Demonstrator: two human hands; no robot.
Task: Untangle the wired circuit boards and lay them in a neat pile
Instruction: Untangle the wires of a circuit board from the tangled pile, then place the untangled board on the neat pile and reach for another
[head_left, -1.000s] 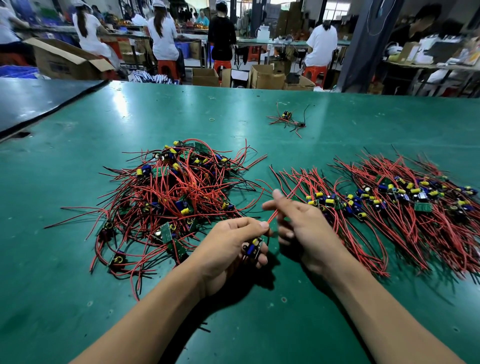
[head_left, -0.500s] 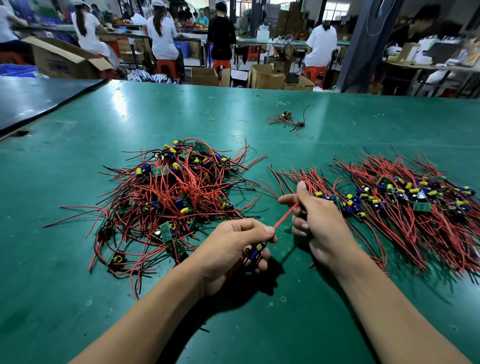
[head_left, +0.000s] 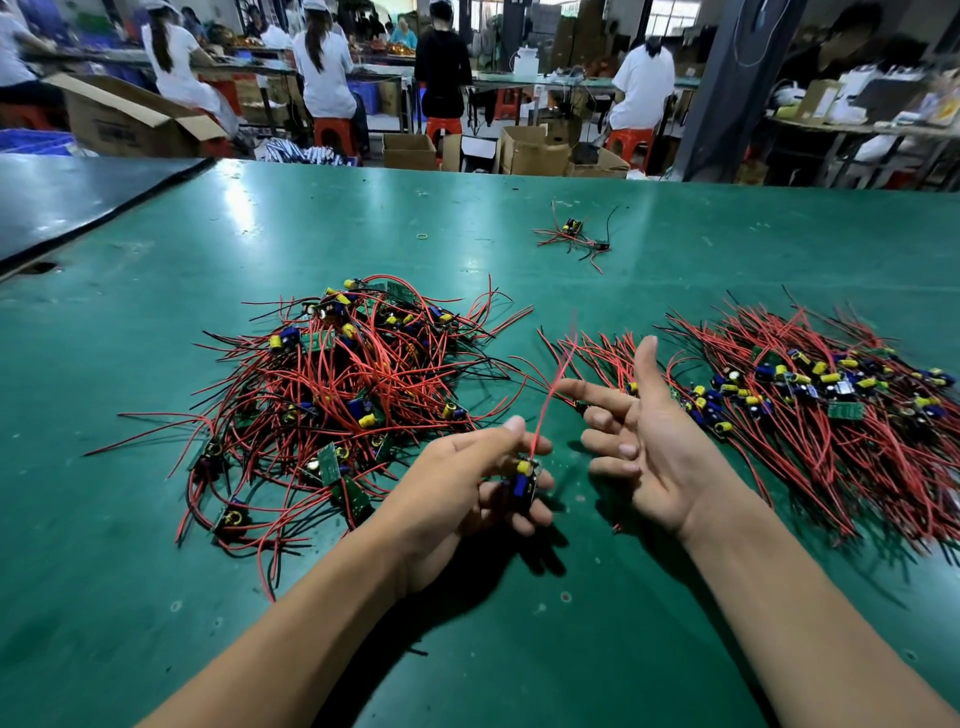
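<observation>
A tangled heap of small green circuit boards with red and black wires (head_left: 343, 395) lies left of centre on the green table. To the right, a neater spread of boards (head_left: 810, 400) lies with wires combed out. My left hand (head_left: 467, 493) grips one small board (head_left: 524, 480) with blue and yellow capacitors; its red wire (head_left: 553, 395) sticks up, blurred. My right hand (head_left: 644, 436) is beside it, palm turned inward, fingers and thumb spread, holding nothing and clear of the wire.
One stray wired board (head_left: 574, 236) lies farther back near a small rubber band (head_left: 422, 236). A dark table (head_left: 67, 202) adjoins at the left. Beyond the far edge stand cardboard boxes (head_left: 530, 150), stools and several seated workers.
My right hand was pinching the red wire and sliding along it; it has let go and spread its fingers. The wire now stands up free from the board in my left hand.
</observation>
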